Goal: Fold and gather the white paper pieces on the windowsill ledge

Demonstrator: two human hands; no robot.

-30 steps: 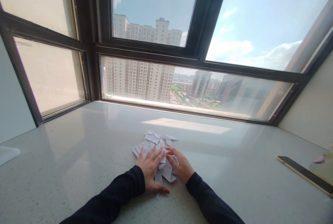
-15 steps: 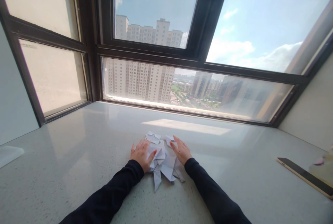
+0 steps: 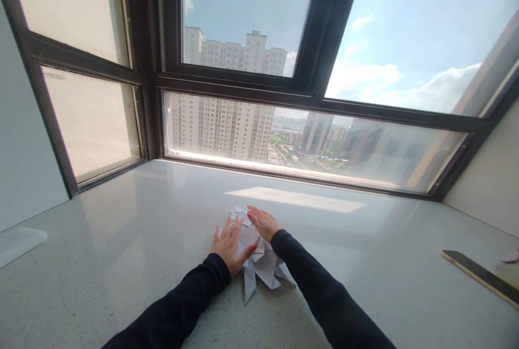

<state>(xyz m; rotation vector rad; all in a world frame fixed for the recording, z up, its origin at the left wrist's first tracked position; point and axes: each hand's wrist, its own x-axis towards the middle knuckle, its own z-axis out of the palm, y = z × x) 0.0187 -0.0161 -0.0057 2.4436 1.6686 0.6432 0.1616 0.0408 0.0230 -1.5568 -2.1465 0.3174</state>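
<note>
Several folded white paper pieces lie in a loose pile on the speckled white windowsill. My left hand rests on the pile's left side, fingers spread and thumb stretched toward the middle. At the far right part of the pile is my right hand, palm down with its fingers stretched out to the left. A small folded paper pokes out at the far end, close to both hands' fingertips. The hands cover part of the pile, so some pieces are hidden.
A phone-like dark slab with a light edge lies at the right. A translucent white object sits at the left edge. Dark window frames border the sill at the back, and a sunlit patch falls before them.
My right hand has moved left and inward over the far part of the pile, covering the small paper there. My left hand stays on the left side. The view has shifted slightly.
</note>
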